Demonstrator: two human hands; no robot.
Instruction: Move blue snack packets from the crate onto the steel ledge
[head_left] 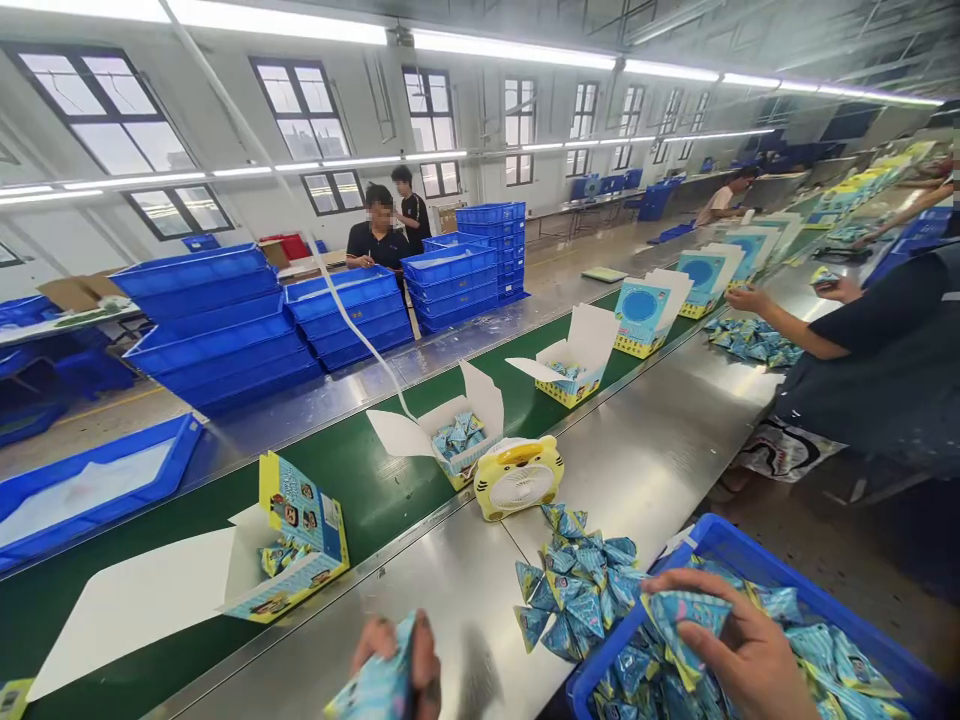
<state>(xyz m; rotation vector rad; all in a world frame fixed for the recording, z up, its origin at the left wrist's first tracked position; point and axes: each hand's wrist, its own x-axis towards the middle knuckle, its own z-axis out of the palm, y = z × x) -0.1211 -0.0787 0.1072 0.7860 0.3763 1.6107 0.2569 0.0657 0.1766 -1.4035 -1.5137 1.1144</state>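
Note:
My left hand [424,665], at the bottom middle, is closed round a blue packet [379,675] over the metal table; motion smears it a little. In my right hand [750,650] is a blue-and-yellow triangular packet [686,625], pinched between thumb and fingers above a blue crate [600,675] full of such packets. A pile of triangular packets [581,590] lies on the table between my hands. Beyond my left hand, an open printed box [322,575] with packets inside stands on the green belt.
A yellow animal-faced fan [519,478] stands at the table's edge. More open boxes [574,375] line the green belt [375,500]. A co-worker's arm [795,325] reaches in at the right. Stacked blue crates [345,315] stand across the belt, with a person [379,240] behind them.

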